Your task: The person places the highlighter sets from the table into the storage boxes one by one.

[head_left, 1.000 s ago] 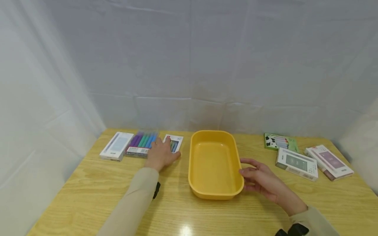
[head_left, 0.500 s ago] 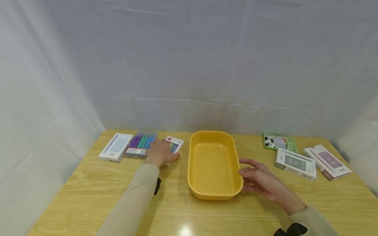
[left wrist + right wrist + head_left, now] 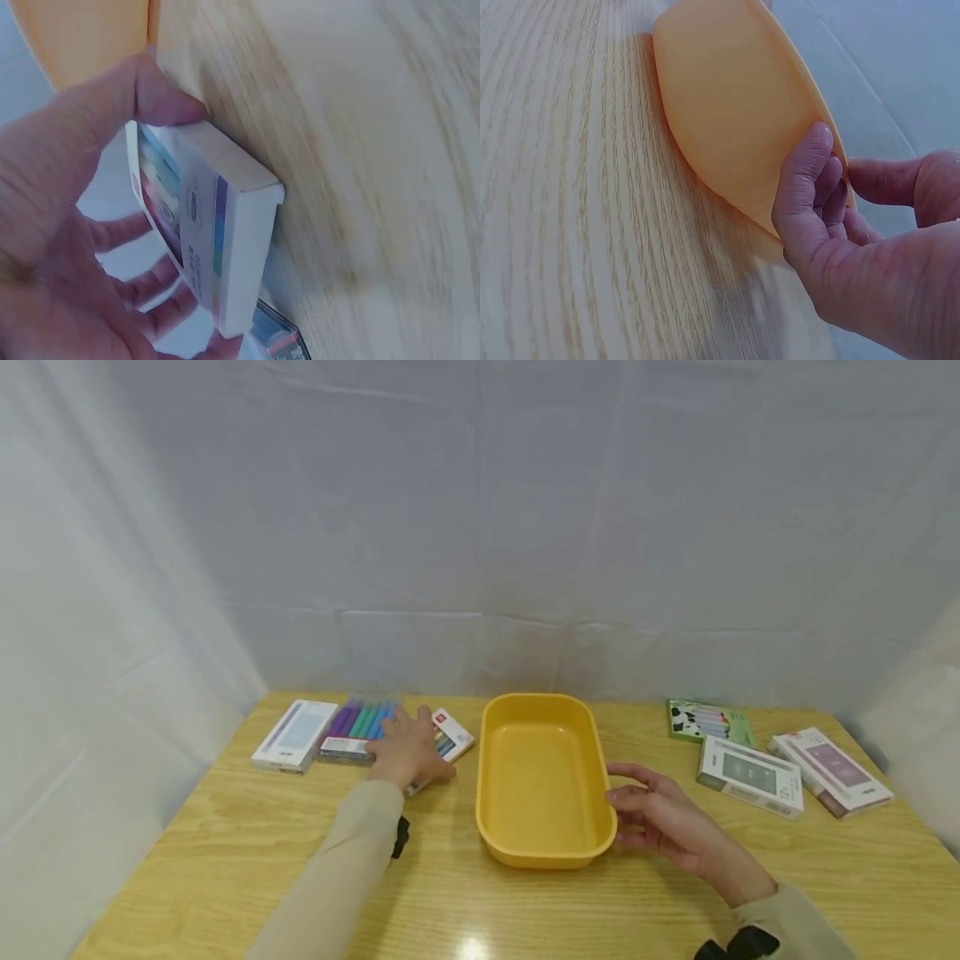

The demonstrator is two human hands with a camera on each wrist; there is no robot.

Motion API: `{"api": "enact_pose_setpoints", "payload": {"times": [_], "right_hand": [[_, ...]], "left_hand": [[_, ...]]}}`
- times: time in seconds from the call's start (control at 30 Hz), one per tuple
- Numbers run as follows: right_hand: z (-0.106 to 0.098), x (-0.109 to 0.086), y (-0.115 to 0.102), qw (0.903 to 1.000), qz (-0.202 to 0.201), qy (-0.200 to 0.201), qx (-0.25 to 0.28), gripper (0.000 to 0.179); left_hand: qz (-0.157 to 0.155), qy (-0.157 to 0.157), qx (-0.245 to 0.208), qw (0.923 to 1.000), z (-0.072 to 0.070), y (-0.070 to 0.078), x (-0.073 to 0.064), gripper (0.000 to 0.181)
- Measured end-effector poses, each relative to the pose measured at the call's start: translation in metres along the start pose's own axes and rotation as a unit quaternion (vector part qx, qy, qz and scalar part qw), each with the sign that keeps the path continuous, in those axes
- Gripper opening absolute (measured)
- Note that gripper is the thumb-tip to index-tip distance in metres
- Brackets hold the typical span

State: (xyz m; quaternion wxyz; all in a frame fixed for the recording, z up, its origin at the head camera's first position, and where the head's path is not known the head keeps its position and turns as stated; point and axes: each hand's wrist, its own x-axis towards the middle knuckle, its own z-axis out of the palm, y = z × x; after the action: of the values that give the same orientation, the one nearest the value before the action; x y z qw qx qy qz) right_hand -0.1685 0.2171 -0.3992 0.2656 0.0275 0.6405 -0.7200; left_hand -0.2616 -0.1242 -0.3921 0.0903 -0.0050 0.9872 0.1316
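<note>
My left hand (image 3: pixel 407 750) holds a white box of coloured sticks (image 3: pixel 206 202), perhaps crayons, whose exact kind I cannot tell. In the left wrist view the thumb lies on one side edge and fingertips reach the opposite side. From the head view the hand covers much of that box, which sits askew left of the yellow plastic tray (image 3: pixel 546 859). My right hand (image 3: pixel 667 820) pinches the tray's right rim, thumb on one face of the wall and fingers on the other, as the right wrist view shows. Bare yellow bottom shows inside the tray.
Left of my left hand lie a clear pack of purple, green and blue markers (image 3: pixel 363 722) and a white box (image 3: pixel 296 735). At the right are a green panda box (image 3: pixel 711 722), a grey-and-white box (image 3: pixel 752 777) and a pink-and-white box (image 3: pixel 834 771). White sheeting (image 3: pixel 480 527) encloses the wooden table (image 3: pixel 465 910).
The box under my left hand has turned clockwise, its far end swinging right toward the tray, away from the markers. The right hand and the tray have stayed put.
</note>
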Motion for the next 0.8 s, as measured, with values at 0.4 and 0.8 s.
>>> {"api": "enact_pose_setpoints", "payload": {"times": [0.4,0.8], "right_hand": [[-0.001,0.000,-0.002,1.0000,0.000,0.001,-0.003,0.069],[-0.002,0.000,-0.001,1.0000,-0.005,-0.007,0.001,0.068]], "left_hand": [[0.086,0.036,0.004,0.9956,-0.003,-0.015,-0.001,0.106],[0.133,0.094,-0.049,0.9855,-0.025,-0.023,-0.021,0.105]]}}
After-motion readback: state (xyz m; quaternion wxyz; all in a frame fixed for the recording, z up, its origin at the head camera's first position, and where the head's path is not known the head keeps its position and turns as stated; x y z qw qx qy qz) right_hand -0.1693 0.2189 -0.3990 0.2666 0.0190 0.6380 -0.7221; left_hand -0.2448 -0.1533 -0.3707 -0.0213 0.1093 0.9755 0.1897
